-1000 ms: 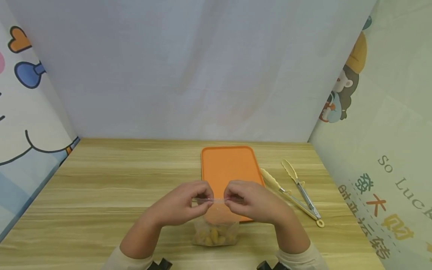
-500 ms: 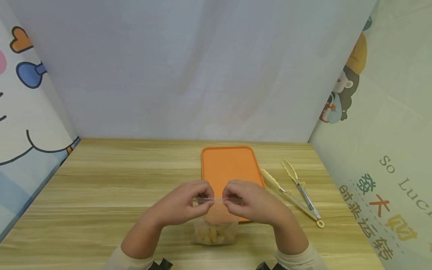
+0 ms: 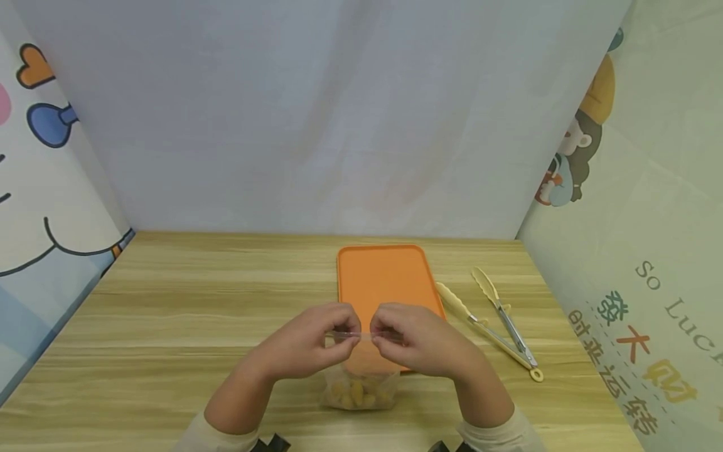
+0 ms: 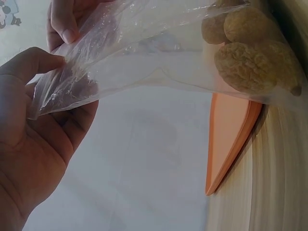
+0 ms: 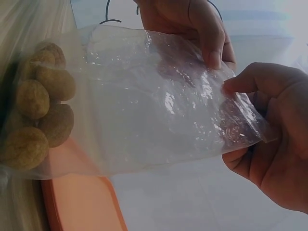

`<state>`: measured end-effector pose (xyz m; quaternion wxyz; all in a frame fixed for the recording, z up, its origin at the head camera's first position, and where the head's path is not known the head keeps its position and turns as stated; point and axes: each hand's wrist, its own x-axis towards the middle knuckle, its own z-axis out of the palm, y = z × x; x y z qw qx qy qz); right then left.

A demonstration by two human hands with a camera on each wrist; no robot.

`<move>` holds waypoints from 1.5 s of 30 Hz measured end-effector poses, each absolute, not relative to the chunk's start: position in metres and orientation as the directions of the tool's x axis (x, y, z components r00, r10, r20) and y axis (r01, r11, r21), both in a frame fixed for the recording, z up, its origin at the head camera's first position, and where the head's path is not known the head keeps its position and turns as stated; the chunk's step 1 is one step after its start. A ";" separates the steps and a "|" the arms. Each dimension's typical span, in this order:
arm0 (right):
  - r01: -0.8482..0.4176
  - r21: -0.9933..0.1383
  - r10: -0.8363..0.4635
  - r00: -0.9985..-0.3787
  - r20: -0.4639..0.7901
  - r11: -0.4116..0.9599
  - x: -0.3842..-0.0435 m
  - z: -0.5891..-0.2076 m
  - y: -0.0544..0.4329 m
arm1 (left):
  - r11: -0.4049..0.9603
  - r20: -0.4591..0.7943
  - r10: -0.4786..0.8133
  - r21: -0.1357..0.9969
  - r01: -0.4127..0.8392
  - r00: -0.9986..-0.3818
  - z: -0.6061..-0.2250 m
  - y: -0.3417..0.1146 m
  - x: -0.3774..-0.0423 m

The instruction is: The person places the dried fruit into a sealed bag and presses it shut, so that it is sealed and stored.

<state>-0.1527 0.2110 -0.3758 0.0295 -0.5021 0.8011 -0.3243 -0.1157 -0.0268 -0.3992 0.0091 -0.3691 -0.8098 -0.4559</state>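
A clear plastic bag (image 3: pixel 332 376) hangs upright between both hands, its bottom at or just above the tabletop. Inside its lower end lie several yellow-brown, rounded pieces (image 4: pixel 245 67) with wrinkled skins; their exact kind cannot be told. My left hand (image 3: pixel 316 339) pinches the bag's top edge between thumb and curled fingers. On the other side, my right hand (image 3: pixel 420 339) pinches the same edge, thumb towards me. Only a small gap parts the two thumb tips. In the right wrist view, the bag's upper part (image 5: pixel 144 101) is stretched flat and holds none of the pieces.
Behind the hands lies an orange tray (image 3: pixel 384 276), partly covered by them and the bag. To its right, spread tongs (image 3: pixel 511 329) with cream-coloured tips rest on the wooden table (image 3: pixel 226 270). A pale curtain (image 3: pixel 316 125) closes off the back.
Both hands have drawn slightly closer together along the bag's top edge, still pinching it. The bag's bottom has shifted up a touch. Tray and tongs stay put.
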 end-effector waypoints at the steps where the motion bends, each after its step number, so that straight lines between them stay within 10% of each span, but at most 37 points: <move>1: -0.787 -0.547 -0.823 -0.493 0.282 0.284 -0.153 -0.376 0.211 | 0.311 0.355 0.589 0.730 0.609 -0.726 -0.399 -0.027 -0.116; 45: -0.818 -0.496 -0.805 -0.490 0.334 0.292 -0.148 -0.372 0.201 | 0.363 0.367 0.554 0.702 0.613 -0.748 -0.398 -0.025 -0.113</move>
